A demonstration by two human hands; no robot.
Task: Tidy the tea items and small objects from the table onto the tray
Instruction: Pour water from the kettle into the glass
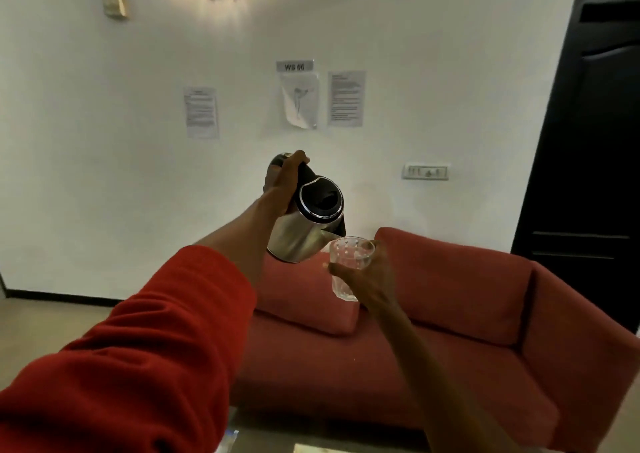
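A steel kettle (301, 234) with a black lid and handle is held up in the air by my left hand (284, 184), which grips the handle. The kettle is tilted to the right, its spout right at the rim of a clear drinking glass (348, 265). My right hand (367, 279) holds that glass from below and from the right. Both are raised in front of me, over the sofa. I cannot tell whether any liquid is flowing. The table and tray are almost entirely out of view.
A red sofa (450, 331) with a red cushion (308, 300) stands against the white wall. A dark door (588, 141) is at the right. Papers (299, 101) hang on the wall. A sliver of a table edge (311, 448) shows at the bottom.
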